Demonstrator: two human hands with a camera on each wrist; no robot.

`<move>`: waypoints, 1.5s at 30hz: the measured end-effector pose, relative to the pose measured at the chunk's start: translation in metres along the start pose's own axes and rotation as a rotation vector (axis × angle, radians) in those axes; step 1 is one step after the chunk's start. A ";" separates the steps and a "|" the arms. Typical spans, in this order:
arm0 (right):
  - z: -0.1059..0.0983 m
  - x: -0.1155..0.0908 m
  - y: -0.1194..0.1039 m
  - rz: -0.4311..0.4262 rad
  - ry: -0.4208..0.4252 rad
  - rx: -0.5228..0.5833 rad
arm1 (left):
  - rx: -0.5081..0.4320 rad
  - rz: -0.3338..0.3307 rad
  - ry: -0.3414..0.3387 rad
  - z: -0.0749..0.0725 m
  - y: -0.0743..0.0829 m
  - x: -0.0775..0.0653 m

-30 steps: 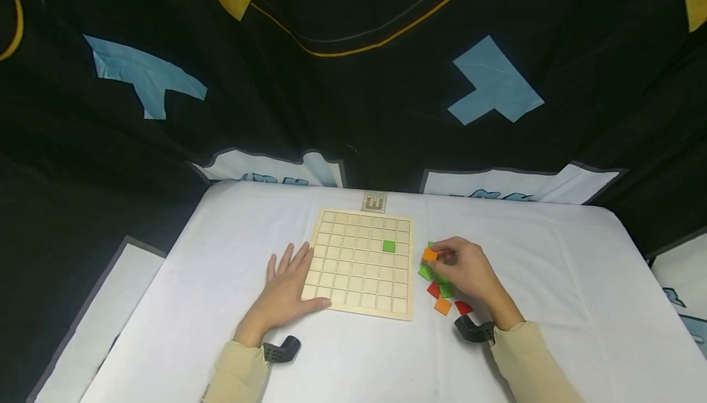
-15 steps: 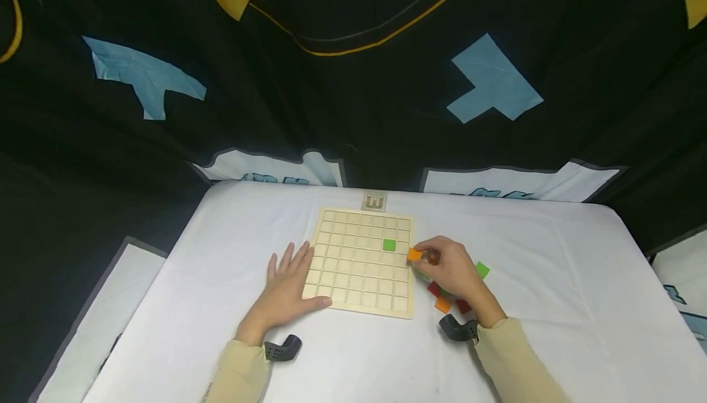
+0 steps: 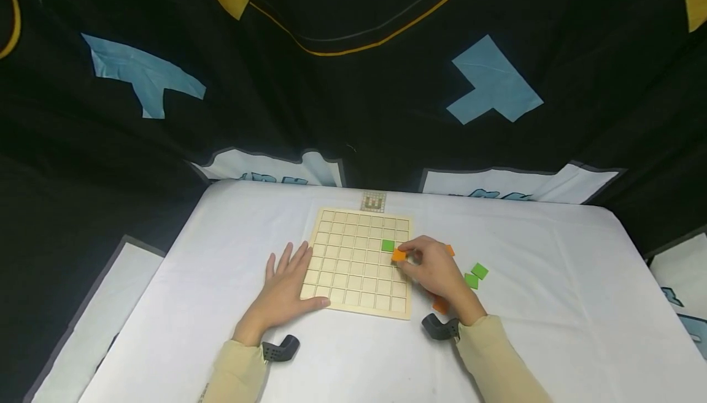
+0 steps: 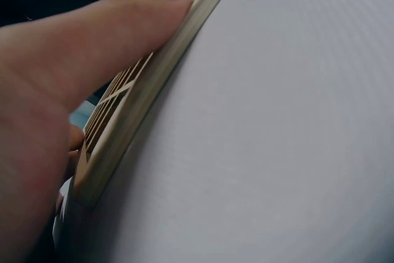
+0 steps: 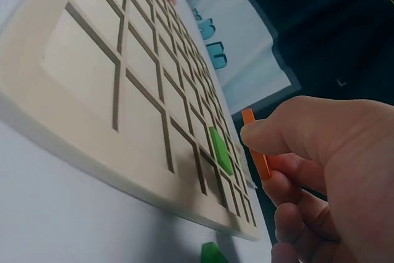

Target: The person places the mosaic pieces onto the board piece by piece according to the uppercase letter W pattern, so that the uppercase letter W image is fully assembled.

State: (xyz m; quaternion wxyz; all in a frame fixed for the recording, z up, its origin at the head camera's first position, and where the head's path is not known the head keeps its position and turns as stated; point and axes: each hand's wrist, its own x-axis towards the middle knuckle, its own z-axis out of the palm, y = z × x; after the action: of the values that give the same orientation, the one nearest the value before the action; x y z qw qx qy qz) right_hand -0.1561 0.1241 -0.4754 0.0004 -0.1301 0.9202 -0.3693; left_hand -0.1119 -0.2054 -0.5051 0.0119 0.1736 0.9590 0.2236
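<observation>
A pale wooden grid board (image 3: 353, 280) lies on the white table, with one green tile (image 3: 388, 245) set in a cell toward its far right. My left hand (image 3: 284, 289) is spread along the board's left side, its thumb resting on the near edge; the left wrist view shows the thumb (image 4: 123, 29) on the rim. Between thumb and fingers my right hand (image 3: 436, 268) pinches an orange square tile (image 3: 399, 255) over the board's right columns. In the right wrist view this orange tile (image 5: 256, 146) is held on edge, above the board surface.
Right of the board lie loose tiles: two green tiles (image 3: 475, 275), an orange tile (image 3: 440, 305) beside the wrist and another orange piece (image 3: 450, 249) partly behind the hand. A small patterned card (image 3: 373, 202) touches the board's far side. A dark curtain (image 3: 353, 115) hangs behind the table.
My right hand has carried the orange tile left from the loose pile to over the board. More tiles right of the hand have come into sight. My left hand has stayed put.
</observation>
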 end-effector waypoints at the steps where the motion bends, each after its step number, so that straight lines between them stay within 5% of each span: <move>1: 0.001 0.000 0.000 -0.004 -0.001 -0.001 | 0.000 -0.002 0.000 0.000 0.000 0.000; 45: 0.021 0.011 -0.005 -0.047 -0.024 -0.093 | 0.001 -0.014 0.004 0.004 -0.003 0.001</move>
State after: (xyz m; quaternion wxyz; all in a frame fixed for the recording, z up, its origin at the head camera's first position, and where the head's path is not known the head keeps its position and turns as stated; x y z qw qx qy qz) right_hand -0.1636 0.1036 -0.4864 -0.0032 -0.1559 0.9330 -0.3244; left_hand -0.1128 -0.2056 -0.5099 0.0113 0.1666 0.9604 0.2232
